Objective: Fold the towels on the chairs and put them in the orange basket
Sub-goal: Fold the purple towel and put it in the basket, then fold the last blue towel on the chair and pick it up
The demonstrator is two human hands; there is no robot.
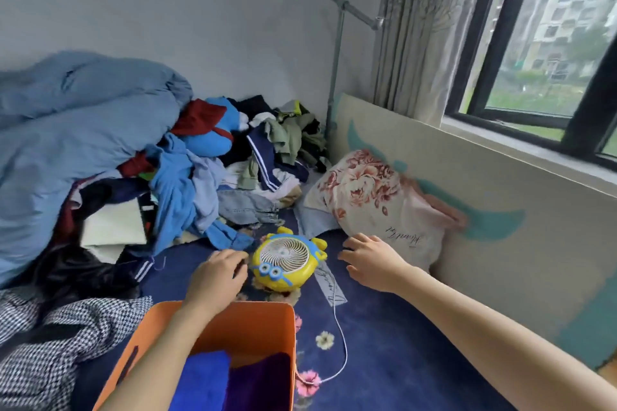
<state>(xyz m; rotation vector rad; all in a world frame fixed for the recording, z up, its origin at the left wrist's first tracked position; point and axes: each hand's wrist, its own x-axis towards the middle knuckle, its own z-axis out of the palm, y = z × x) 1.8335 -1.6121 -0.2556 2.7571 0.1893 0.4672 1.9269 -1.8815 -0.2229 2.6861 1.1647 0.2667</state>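
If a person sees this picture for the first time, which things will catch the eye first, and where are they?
The yellow and blue cartoon fan lies face up on the dark blue floral bedspread, between the left hand and the right hand. The orange basket at the bottom already holds a blue towel and a purple towel. A big pile of clothes fills the left.

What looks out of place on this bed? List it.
A yellow toy fan lies face up on the blue bedsheet, its white cord trailing past the orange basket. Both hands, left and right, flank it. Behind, unfolded clothes lie heaped. The basket already holds a blue towel and a purple towel.
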